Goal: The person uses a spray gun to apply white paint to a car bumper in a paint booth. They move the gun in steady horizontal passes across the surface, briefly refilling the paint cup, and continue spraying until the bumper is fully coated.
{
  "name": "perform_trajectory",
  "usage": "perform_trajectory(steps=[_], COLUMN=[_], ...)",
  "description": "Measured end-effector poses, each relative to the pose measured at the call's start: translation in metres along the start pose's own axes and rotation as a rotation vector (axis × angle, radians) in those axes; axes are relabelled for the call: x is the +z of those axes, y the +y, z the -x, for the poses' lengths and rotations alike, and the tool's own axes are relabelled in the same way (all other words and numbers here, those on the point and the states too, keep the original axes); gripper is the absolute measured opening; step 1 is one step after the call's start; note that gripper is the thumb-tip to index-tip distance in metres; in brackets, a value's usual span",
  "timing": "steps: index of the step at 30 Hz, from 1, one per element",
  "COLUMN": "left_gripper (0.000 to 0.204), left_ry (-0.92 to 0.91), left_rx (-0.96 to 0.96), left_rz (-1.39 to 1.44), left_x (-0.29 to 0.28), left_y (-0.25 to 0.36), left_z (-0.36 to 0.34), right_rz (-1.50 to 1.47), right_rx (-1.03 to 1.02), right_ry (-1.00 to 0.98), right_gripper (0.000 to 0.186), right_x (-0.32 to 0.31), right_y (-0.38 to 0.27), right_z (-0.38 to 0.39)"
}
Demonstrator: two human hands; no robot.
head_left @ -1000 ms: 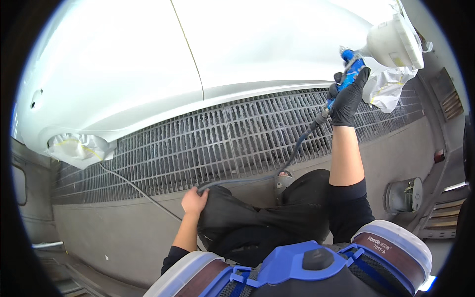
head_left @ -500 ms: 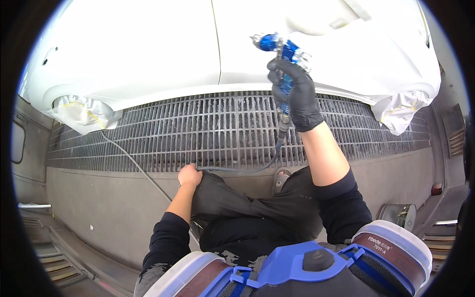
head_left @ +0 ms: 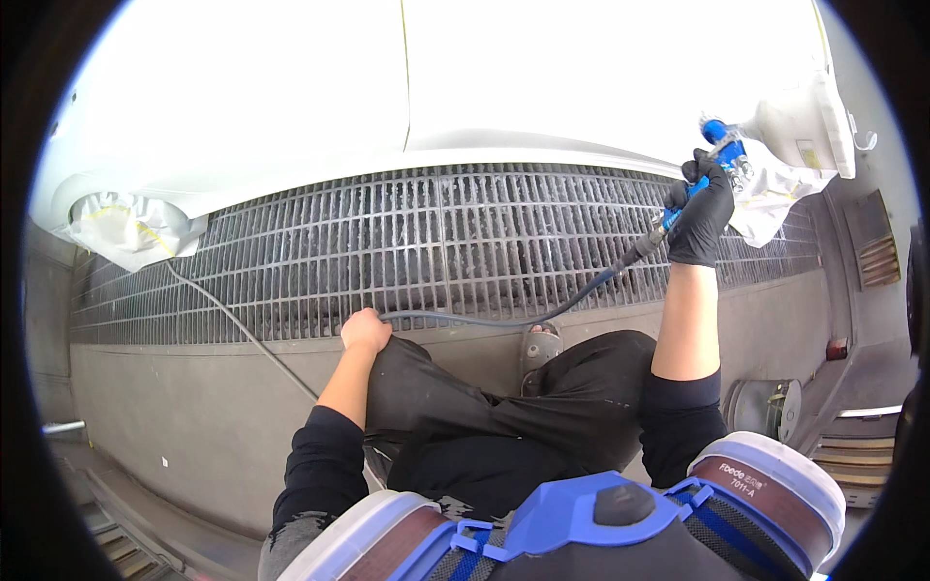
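My right hand (head_left: 702, 218), in a black glove, is closed around the handle of a blue and silver spray gun (head_left: 728, 152). A white paint cup (head_left: 790, 121) sits on the gun, its lidded end toward the right. The gun is at the right, over the lower edge of a white car body (head_left: 291, 87). From its handle a dark air hose (head_left: 591, 286) curves down to my bare left hand (head_left: 366, 331). That hand rests by my left knee, its fingers closed at the hose; the grip itself is partly hidden.
Masking sheets cover the wheels, one sheet (head_left: 131, 228) at left and another sheet (head_left: 760, 213) at right. A metal floor grating (head_left: 387, 252) runs along the car. Another stretch of hose (head_left: 237, 324) crosses the floor at left. A metal can (head_left: 765, 407) stands at my right.
My right hand has carried the spray gun to the right and slightly down, drawing the hose with it. The view has shifted a little; my left hand stays by the knee.
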State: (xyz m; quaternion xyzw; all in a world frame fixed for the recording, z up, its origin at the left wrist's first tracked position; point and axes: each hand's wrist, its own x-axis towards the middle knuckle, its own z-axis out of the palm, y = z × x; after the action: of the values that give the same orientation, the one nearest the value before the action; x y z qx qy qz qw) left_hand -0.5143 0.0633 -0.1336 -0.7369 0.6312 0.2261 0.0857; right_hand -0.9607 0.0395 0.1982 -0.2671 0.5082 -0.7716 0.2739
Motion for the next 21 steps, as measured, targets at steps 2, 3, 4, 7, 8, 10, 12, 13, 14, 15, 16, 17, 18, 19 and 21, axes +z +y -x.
perform_trajectory(steps=[2, 3, 4, 7, 8, 10, 12, 13, 14, 15, 16, 17, 18, 19, 21], left_gripper=[0.032, 0.028, 0.027, 0.023, 0.023, 0.023, 0.023, 0.023, 0.024, 0.024, 0.024, 0.024, 0.025, 0.025, 0.025], left_ry=[0.025, 0.044, 0.060, 0.118, 0.121, 0.122, 0.111, 0.111, 0.106, 0.110, 0.115, 0.111, 0.111, 0.106, 0.090], left_rx=[0.014, 0.056, 0.080, 0.137, 0.124, 0.100, 0.076, 0.065, 0.059, 0.056, 0.056, 0.057, 0.061, 0.062, 0.065], left_rz=[-0.006, -0.035, -0.061, -0.114, -0.097, -0.083, -0.078, -0.084, -0.076, -0.074, -0.073, -0.071, -0.068, -0.072, -0.060], left_x=[0.003, 0.005, 0.006, 0.009, 0.009, 0.009, 0.009, 0.009, 0.009, 0.009, 0.009, 0.009, 0.010, 0.010, 0.010], left_y=[-0.001, -0.003, -0.005, -0.011, -0.014, -0.021, -0.028, -0.030, -0.032, -0.034, -0.035, -0.036, -0.036, -0.036, -0.033], left_z=[-0.003, -0.004, -0.004, -0.003, -0.003, -0.001, 0.001, 0.002, 0.003, 0.003, 0.004, 0.005, 0.005, 0.005, 0.004], right_rz=[-0.101, -0.184, -0.198, -0.113, -0.126, -0.106, -0.127, -0.177, -0.192, -0.104, -0.016, 0.042, 0.006, -0.062, -0.013], right_rx=[0.118, 0.151, 0.197, 0.173, 0.154, 0.153, 0.067, 0.167, 0.150, 0.105, 0.058, 0.038, 0.140, 0.269, 0.201], right_ry=[-0.142, -0.290, -0.321, -0.500, -0.572, -0.590, -0.660, -0.697, -0.770, -0.815, -0.857, -0.909, -0.870, -0.842, -0.793], right_gripper=[0.032, 0.029, 0.026, 0.018, 0.017, 0.015, 0.012, 0.007, 0.007, 0.007, 0.007, 0.007, 0.007, 0.007, 0.017], right_x=[0.012, 0.021, 0.032, 0.067, 0.081, 0.105, 0.124, 0.131, 0.137, 0.140, 0.142, 0.141, 0.141, 0.137, 0.131], right_y=[0.002, 0.006, 0.008, 0.014, 0.016, 0.021, 0.028, 0.030, 0.033, 0.034, 0.036, 0.036, 0.037, 0.036, 0.036], right_z=[0.010, 0.018, 0.024, 0.047, 0.052, 0.063, 0.072, 0.075, 0.077, 0.078, 0.078, 0.077, 0.076, 0.074, 0.074])
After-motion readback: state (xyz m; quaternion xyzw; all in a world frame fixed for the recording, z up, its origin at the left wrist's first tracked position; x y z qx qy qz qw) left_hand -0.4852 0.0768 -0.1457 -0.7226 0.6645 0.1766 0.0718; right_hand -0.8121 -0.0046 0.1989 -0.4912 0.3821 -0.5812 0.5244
